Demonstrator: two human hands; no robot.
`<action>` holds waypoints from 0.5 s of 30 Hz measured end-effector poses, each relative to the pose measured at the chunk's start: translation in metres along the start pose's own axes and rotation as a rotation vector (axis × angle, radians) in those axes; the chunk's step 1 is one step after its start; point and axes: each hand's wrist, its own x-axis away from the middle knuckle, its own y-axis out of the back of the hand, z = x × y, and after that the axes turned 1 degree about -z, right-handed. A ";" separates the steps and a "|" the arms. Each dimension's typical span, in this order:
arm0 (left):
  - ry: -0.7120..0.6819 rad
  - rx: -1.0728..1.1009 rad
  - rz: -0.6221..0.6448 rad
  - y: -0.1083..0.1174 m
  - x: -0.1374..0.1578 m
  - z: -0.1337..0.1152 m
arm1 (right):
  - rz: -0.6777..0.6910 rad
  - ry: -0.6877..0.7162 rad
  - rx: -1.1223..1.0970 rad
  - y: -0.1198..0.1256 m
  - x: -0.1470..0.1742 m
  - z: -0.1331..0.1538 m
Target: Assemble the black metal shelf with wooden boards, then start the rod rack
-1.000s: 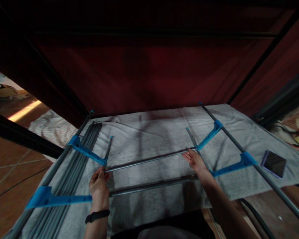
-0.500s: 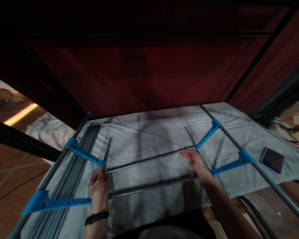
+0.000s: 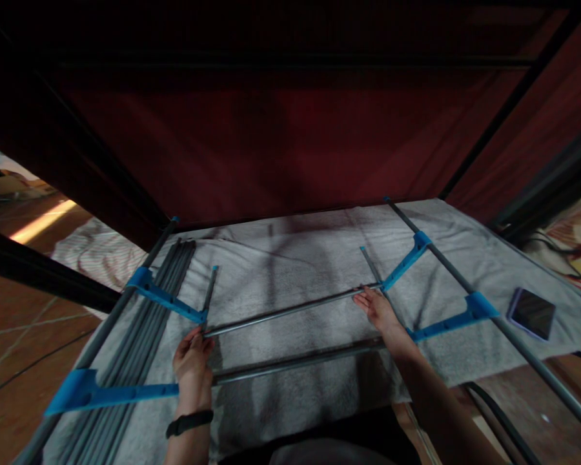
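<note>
A thin grey metal tube (image 3: 281,312) runs crosswise between two side frames of grey tubes and blue plastic brackets. My left hand (image 3: 192,356), with a black band on its wrist, is closed on the tube's left end, close to the left blue bracket (image 3: 169,301). At the other end my right hand (image 3: 375,307) pinches the tube beside the right blue bracket (image 3: 405,261). Nearer to me lies a second crosswise tube (image 3: 295,361), parallel to the first. Whether the held tube sits inside its joints is hidden by my fingers.
Several loose grey tubes (image 3: 145,336) lie bundled under the left frame. A phone (image 3: 531,314) rests on the grey cloth (image 3: 290,258) at the right. A dark red panel (image 3: 281,142) stands behind, with dark posts at either side.
Both hands keep their hold on the tube and have hardly moved. The view has shifted very slightly.
</note>
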 end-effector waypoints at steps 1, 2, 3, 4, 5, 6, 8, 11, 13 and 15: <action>-0.001 -0.004 0.000 0.000 -0.001 0.000 | -0.003 0.002 0.002 0.000 0.000 -0.001; -0.005 -0.008 -0.002 0.000 -0.002 0.001 | -0.004 0.003 0.005 0.001 0.000 -0.001; -0.012 -0.011 -0.006 0.000 -0.002 0.001 | -0.003 0.005 0.008 0.001 0.000 -0.002; -0.017 -0.013 -0.010 0.000 -0.003 0.001 | -0.001 0.008 0.011 0.001 0.001 -0.002; -0.023 -0.013 -0.012 0.000 -0.003 0.001 | -0.001 0.008 0.015 0.001 0.001 -0.002; -0.025 -0.011 -0.012 -0.001 -0.003 0.001 | -0.002 0.007 0.021 0.001 0.001 -0.002; -0.024 -0.007 -0.006 -0.001 -0.003 0.000 | -0.008 0.004 0.030 0.001 0.002 -0.001; -0.017 0.005 0.014 0.000 -0.003 -0.001 | -0.021 0.009 0.018 0.000 0.002 -0.002; -0.025 0.017 0.035 0.000 -0.004 -0.001 | -0.027 0.014 0.008 0.000 0.002 -0.003; -0.031 0.021 0.039 0.000 -0.005 -0.001 | -0.031 0.014 0.011 0.001 0.002 -0.004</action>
